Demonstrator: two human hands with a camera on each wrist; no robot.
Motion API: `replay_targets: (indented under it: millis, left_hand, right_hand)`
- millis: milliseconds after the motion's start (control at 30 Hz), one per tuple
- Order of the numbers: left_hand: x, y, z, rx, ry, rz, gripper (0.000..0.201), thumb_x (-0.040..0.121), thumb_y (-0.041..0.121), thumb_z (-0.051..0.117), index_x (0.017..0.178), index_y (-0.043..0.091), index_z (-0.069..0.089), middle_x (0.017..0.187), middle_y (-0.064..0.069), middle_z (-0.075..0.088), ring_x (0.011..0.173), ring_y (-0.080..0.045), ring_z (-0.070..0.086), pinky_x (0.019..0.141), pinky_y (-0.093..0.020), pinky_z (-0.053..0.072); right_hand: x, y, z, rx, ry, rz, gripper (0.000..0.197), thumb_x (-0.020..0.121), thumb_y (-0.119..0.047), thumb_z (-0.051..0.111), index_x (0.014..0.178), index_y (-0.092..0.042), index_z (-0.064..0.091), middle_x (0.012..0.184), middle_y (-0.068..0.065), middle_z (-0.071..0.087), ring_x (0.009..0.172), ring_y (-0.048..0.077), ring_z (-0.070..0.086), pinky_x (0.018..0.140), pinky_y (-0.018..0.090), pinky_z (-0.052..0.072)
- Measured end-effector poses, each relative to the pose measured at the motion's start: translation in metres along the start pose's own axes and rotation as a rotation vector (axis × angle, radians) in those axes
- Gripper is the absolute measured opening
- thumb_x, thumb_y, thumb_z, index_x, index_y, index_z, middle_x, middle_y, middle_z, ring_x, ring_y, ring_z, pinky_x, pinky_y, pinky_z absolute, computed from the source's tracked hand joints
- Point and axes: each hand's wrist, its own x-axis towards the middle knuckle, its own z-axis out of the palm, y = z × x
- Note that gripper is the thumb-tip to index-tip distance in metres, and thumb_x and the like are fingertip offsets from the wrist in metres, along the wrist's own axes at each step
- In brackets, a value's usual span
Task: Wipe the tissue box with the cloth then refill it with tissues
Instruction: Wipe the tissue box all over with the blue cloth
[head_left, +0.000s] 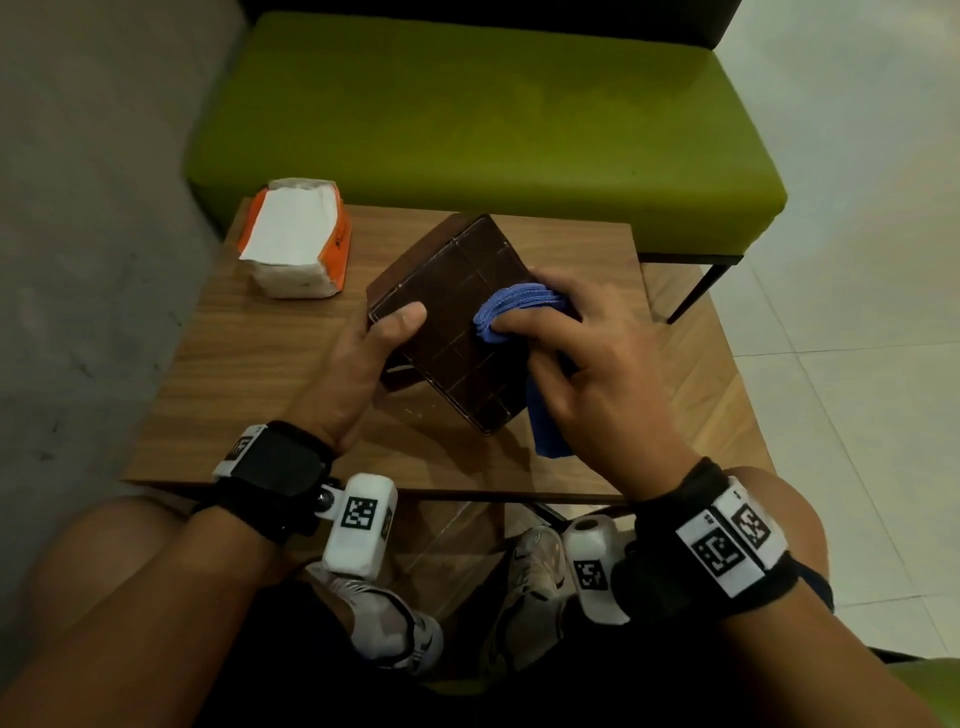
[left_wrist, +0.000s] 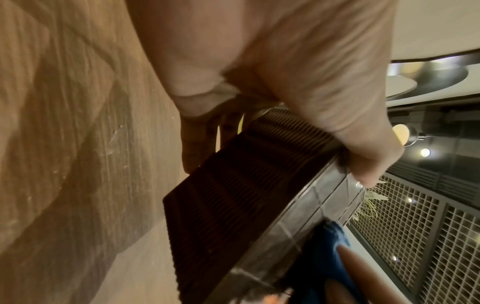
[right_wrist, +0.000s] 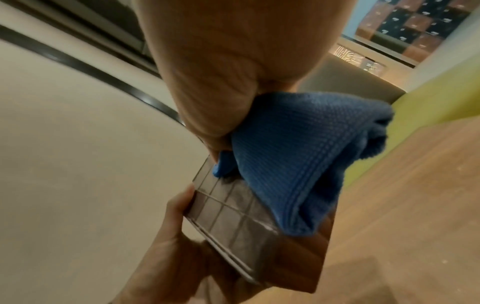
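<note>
A dark brown tissue box (head_left: 457, 291) with a grid-lined face is tilted up off the wooden table (head_left: 249, 374). My left hand (head_left: 374, 343) grips its left edge, thumb on the upper face and fingers underneath; the same box (left_wrist: 233, 205) fills the left wrist view. My right hand (head_left: 582, 364) holds a bunched blue cloth (head_left: 514, 309) and presses it against the box's upper face. In the right wrist view the cloth (right_wrist: 298, 160) lies on the gridded face of the box (right_wrist: 233, 222). An opened orange pack of white tissues (head_left: 293, 239) lies at the table's far left.
A green padded bench (head_left: 488, 119) stands just behind the table, with a black metal leg (head_left: 701, 288) at its right. A grey wall runs along the left. My knees and shoes are below the table's near edge. Light floor tiles spread to the right.
</note>
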Motion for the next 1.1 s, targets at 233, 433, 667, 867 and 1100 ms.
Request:
replay_targets:
  millis: [233,433,667,867,1100]
  left_hand:
    - [0.001,-0.005,0.007,-0.1,0.061,0.038,0.088,0.083,0.046,0.081,0.157,0.013,0.046,0.147,-0.02,0.064,0.132,-0.041,0.066,0.104,-0.063,0.056]
    - [-0.001,-0.003,0.008,-0.149,0.038,0.04,0.107,0.075,0.053,0.09,0.155,-0.001,0.044,0.143,-0.03,0.063,0.126,-0.045,0.068,0.095,-0.052,0.062]
    - [-0.003,-0.007,0.012,-0.215,0.067,0.056,0.102,0.076,0.06,0.088,0.152,0.003,0.053,0.138,-0.023,0.069,0.121,-0.037,0.073,0.093,-0.047,0.062]
    - [-0.005,-0.012,0.012,-0.224,0.076,0.068,0.11,0.069,0.06,0.092,0.156,0.007,0.049,0.145,-0.024,0.065,0.127,-0.039,0.069,0.092,-0.049,0.062]
    - [-0.008,-0.01,0.012,-0.217,0.112,0.042,0.096,0.079,0.044,0.085,0.155,0.004,0.042,0.145,-0.026,0.064,0.125,-0.043,0.07,0.09,-0.051,0.063]
  right_hand:
    - [-0.007,-0.015,0.013,-0.05,0.317,0.142,0.029,0.101,-0.007,0.064,0.128,-0.012,0.075,0.122,0.018,0.054,0.108,0.023,0.055,0.084,0.032,0.051]
    - [-0.026,-0.029,0.034,-0.169,0.102,-0.012,0.032,0.103,-0.012,0.06,0.132,-0.012,0.072,0.12,0.02,0.055,0.099,0.022,0.053,0.072,0.026,0.045]
    - [-0.032,-0.044,0.04,-0.143,0.093,0.046,0.031,0.102,-0.014,0.056,0.128,-0.01,0.073,0.115,0.018,0.055,0.094,0.021,0.051,0.067,0.029,0.046]
    - [-0.022,-0.03,0.032,-0.033,0.319,0.223,0.032,0.098,-0.007,0.061,0.127,-0.009,0.074,0.115,0.018,0.053,0.101,0.02,0.051,0.076,0.028,0.046]
    - [-0.023,-0.022,0.032,-0.014,0.277,0.158,0.03,0.098,-0.011,0.061,0.124,-0.012,0.077,0.113,0.015,0.055,0.101,0.014,0.049,0.08,0.014,0.038]
